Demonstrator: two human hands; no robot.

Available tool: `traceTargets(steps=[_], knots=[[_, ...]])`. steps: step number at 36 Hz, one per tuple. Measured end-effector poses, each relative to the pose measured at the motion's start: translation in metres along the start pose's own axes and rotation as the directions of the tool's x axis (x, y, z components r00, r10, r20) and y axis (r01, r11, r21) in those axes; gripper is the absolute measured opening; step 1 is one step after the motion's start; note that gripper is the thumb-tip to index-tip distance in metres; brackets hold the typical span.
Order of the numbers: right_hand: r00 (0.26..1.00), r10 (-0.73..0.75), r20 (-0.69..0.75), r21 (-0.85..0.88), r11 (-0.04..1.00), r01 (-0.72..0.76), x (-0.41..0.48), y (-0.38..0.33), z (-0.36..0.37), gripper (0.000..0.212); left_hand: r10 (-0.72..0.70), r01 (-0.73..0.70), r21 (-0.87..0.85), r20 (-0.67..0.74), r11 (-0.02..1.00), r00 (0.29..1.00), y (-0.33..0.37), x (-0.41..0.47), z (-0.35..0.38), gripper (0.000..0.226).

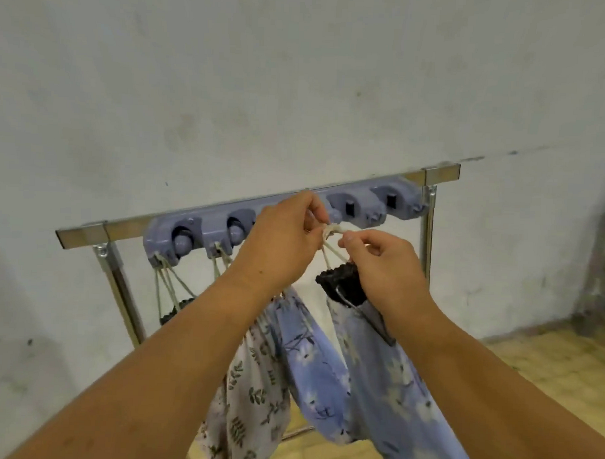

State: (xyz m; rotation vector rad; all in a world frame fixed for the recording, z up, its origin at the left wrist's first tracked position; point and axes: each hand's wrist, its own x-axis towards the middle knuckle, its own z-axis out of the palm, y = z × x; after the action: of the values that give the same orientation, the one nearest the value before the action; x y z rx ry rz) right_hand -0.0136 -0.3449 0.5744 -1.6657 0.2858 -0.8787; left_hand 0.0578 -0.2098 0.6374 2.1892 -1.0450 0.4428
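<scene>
1. Centrally, a cream drawstring cord is bunched into a thick knot just in front of the rack. From the knot two strands run down and slightly right to the bag's mouth.
2. The bag is pale blue cloth printed with white flowers. Its mouth is a gathered black band, puckered tight.
3. Its long axis slants, with the mouth up toward the knot and the bottom down toward the lower right, so it hangs tilted rather than plumb.
4. The left hand pinches the knot from the left between thumb and forefinger, the other fingers curled behind.
5. The right hand pinches the cord just right of the knot with thumb and fingertips. Its heel is close over the black mouth.
6. Whether the cord is looped on a peg cannot be told, since the hands cover that spot.
7. Behind them is a lavender plastic hook rack, fixed along a square metal rail on steel legs.
8. Further left hang a second blue floral bag and a white leaf-print bag. The cords of another bag hang at the rack's left end.
9. A pale scuffed wall stands behind, with yellowish floor at the right.
</scene>
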Motion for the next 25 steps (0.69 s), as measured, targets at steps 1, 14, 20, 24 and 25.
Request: traceTargets(steps=[1,14,20,24,25], knots=[[1.000,0.008,0.001,-0.015,1.000,-0.008,0.007,0.000,0.001,0.020,-0.010,0.010,0.001,-0.025,1.000,1.000,0.000,0.004,0.002,0.008],[0.994,-0.015,0.104,-0.061,0.998,0.021,0.024,0.039,0.021,0.027,-0.077,0.084,0.113,-0.072,0.990,0.994,-0.007,-0.005,0.035,0.006],[1.000,-0.010,0.025,-0.102,0.995,0.012,0.000,0.054,0.021,0.018,-0.105,0.096,-0.096,-0.096,0.991,0.990,-0.020,-0.074,0.046,0.013],[0.989,-0.091,-0.114,-0.199,0.978,0.067,-0.047,0.069,0.010,0.018,-0.102,0.086,-0.147,-0.111,0.985,0.989,-0.039,-0.130,0.053,0.025],[0.986,-0.104,-0.133,-0.182,0.980,0.079,-0.063,0.074,0.008,0.014,-0.143,0.124,-0.200,-0.082,0.972,0.986,-0.046,-0.146,0.057,0.025]])
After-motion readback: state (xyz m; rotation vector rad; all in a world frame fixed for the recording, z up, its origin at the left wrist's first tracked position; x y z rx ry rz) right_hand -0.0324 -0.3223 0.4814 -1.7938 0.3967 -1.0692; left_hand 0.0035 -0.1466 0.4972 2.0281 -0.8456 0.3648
